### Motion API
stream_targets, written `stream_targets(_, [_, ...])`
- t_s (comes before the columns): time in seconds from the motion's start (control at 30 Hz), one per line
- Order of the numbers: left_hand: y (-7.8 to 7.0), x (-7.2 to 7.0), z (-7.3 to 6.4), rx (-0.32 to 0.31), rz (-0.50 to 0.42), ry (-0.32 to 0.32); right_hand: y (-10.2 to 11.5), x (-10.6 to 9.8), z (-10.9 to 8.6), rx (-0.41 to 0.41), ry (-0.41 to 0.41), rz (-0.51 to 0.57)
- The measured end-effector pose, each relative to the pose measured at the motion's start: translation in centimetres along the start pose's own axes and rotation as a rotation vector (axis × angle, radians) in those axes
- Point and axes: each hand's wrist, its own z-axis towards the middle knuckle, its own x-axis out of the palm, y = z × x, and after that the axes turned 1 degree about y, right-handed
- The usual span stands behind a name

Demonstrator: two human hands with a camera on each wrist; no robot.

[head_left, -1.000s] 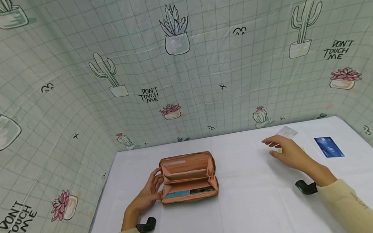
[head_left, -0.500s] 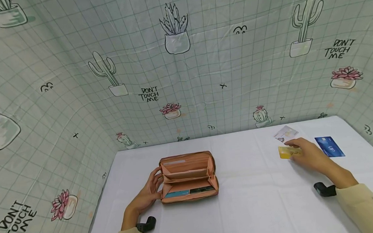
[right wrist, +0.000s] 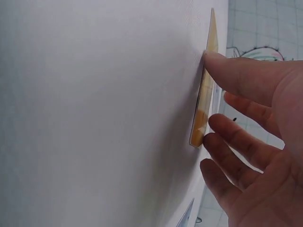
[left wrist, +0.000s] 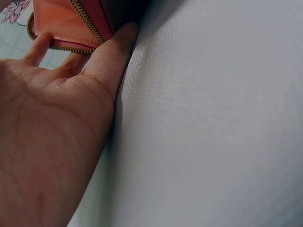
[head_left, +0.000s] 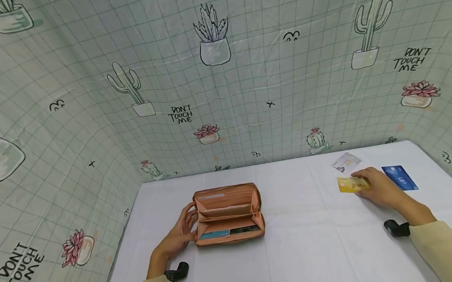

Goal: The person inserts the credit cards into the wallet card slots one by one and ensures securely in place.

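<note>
Card (head_left: 347, 184) could slip, since right hand (head_left: 382, 190) pinches only its edges; left hand (head_left: 178, 233) grips wallet (head_left: 231, 224).

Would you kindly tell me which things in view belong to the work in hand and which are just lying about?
In hand:
brown wallet, open, held at its left edge by the left hand
yellow card, pinched by the right hand

Apparently just lying about, though possibly related:
pale card, beyond the yellow one
blue card, farther right
</note>
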Motion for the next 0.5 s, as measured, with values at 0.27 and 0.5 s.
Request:
stream_targets(0.27, [0.0,0.0,0.1,-0.002,0.005,0.0,-0.5,-0.4,0.7,-0.001,0.022,-0.001])
stream_targets(0.5, [0.0,0.0,0.1,0.029,-0.012,0.01,-0.9,-1.2,1.5,0.052,0.098,0.006])
